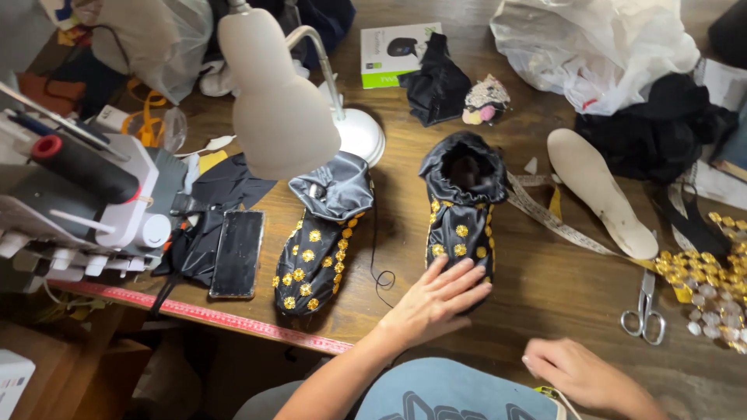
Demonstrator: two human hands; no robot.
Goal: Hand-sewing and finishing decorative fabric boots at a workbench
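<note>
Fingers point(459, 274) of the left hand point(436, 302) were spread flat and apart, pressed down on the toe of the right-side black satin shoe point(461, 204), probably just to pin it so it wouldn't slide on the desk point(545, 288). It wasn't gripping anything, only resting on top. That shoe sat upright near the middle of the desk, opening facing away, gold flower studs running down the front. The right hand point(580, 372) hung low near the desk edge, fingers loosely curled with nothing in them as far as I could see.

Its twin, the second studded shoe point(320, 237), lay just to the left, angled, with a loose black thread point(379, 268) between the two. Further out were a phone point(237, 253), a white lamp point(280, 101) blocking part of the view, a measuring tape point(556, 224), a pale insole point(603, 193), scissors point(644, 311) and a heap of gold studs point(712, 280).
</note>
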